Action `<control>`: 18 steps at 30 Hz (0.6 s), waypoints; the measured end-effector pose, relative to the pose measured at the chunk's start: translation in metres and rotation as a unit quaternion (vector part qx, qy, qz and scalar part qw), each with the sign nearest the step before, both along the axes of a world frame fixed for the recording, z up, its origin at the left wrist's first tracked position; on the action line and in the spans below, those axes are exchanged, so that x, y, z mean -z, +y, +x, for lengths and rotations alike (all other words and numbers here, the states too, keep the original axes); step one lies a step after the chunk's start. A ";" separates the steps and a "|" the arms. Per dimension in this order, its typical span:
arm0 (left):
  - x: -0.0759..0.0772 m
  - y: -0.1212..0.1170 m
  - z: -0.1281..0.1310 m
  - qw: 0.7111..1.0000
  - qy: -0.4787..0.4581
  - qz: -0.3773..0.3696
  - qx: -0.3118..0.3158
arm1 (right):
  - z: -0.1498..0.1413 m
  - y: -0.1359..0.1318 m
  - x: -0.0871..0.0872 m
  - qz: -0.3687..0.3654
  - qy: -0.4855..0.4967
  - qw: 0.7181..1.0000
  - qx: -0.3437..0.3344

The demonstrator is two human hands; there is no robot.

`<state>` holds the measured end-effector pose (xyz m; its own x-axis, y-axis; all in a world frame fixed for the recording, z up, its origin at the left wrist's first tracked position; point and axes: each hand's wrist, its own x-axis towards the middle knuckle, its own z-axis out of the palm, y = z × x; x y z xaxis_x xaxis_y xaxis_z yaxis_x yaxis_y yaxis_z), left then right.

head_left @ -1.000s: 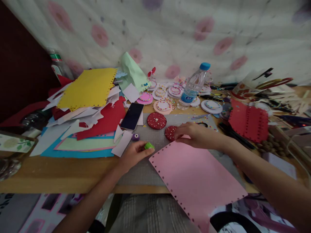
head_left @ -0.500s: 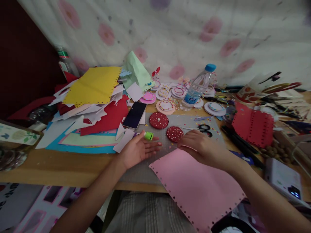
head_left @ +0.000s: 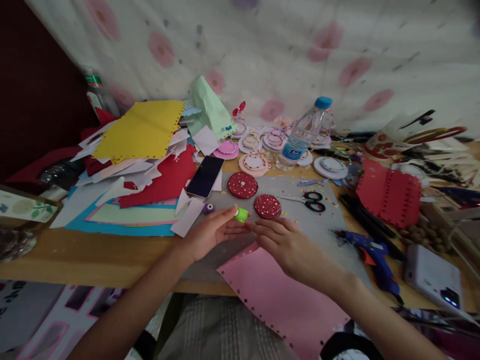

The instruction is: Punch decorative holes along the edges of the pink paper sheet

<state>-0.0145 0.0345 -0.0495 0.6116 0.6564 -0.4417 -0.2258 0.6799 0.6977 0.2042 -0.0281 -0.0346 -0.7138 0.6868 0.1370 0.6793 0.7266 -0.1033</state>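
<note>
My left hand (head_left: 210, 232) is palm up, with a small green paper punch (head_left: 241, 215) held at the thumb and the other fingers stretched out. My right hand (head_left: 281, 245) reaches across, its fingers extended and the tips at my left fingers; I see nothing in it. Beneath it lies a pink sheet (head_left: 277, 295) with holes punched along its edges, which hangs over the table's front edge. Just beyond my hands are two red, white-speckled discs (head_left: 242, 185) and black-handled scissors (head_left: 309, 200). A small purple punch (head_left: 209, 208) sits beside my left hand.
A phone (head_left: 205, 176) and a heap of coloured paper (head_left: 138, 130) lie left. Behind stand a water bottle (head_left: 302, 135) and several beaded paper discs (head_left: 254, 162). At right are a blue glue gun (head_left: 373, 255), a punched red sheet (head_left: 390, 195) and a white device (head_left: 433, 275).
My right hand has moved left and down to meet my left hand, baring the scissors and the glue gun. The pink sheet has shifted slightly left and down.
</note>
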 end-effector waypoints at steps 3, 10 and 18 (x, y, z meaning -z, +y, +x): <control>-0.001 0.002 -0.004 1.000 0.006 -0.011 0.010 | 0.003 0.001 0.007 0.018 -0.019 0.999 0.017; 0.004 -0.003 -0.030 0.979 0.118 0.165 -0.036 | 0.015 -0.002 -0.004 0.030 0.014 0.998 0.053; -0.015 -0.033 -0.023 0.928 0.163 0.319 0.103 | -0.003 0.007 -0.012 0.036 0.012 0.997 0.067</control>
